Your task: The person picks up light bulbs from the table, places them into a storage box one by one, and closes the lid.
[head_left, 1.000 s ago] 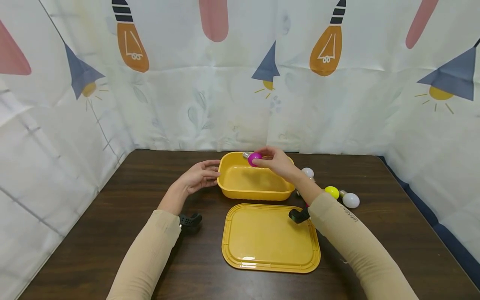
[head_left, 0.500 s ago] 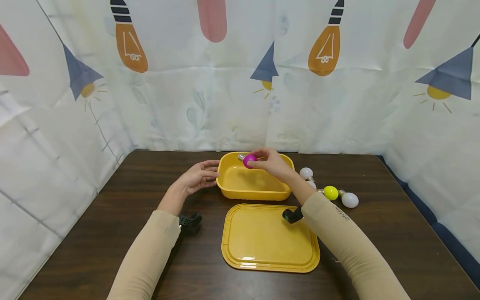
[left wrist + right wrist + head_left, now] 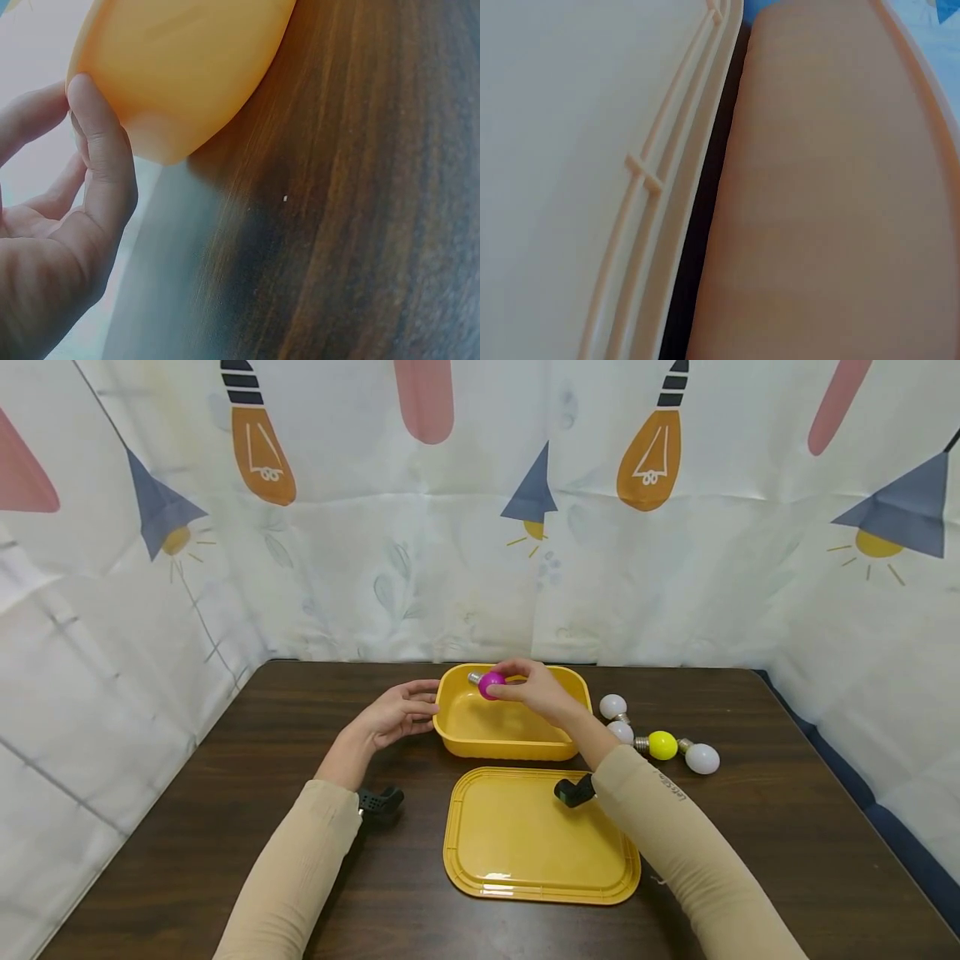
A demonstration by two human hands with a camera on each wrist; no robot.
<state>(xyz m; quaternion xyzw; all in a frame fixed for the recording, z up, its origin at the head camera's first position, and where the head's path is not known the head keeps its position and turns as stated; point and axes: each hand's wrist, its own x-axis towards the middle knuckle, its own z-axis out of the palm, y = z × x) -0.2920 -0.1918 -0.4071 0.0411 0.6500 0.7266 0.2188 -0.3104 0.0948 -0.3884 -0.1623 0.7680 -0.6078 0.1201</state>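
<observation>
In the head view my right hand (image 3: 531, 687) pinches a magenta light bulb (image 3: 491, 685) between thumb and fingers. Its silver screw base points left, and it hangs over the inside of a yellow plastic box (image 3: 517, 750). My left hand (image 3: 401, 714) touches the box's left end with its fingertips. The left wrist view has this left hand (image 3: 82, 202) close up, thumb and fingers against the box's end (image 3: 187, 67). Neither hand appears in the right wrist view, where the box wall (image 3: 832, 187) stands beside a pale-looking lid (image 3: 555, 165).
Just in front of the box, a flat yellow lid (image 3: 525, 843) lies on the dark wooden table (image 3: 360, 893). Right of the box rest a yellow bulb (image 3: 662, 745) and several white bulbs, one of them a white bulb (image 3: 702, 758) at the far right. A printed curtain (image 3: 465, 568) hangs behind.
My right hand has carried the magenta bulb a little left and slightly down over the box. The left hand stays at the box's end. White bulbs behind the right forearm have come into sight.
</observation>
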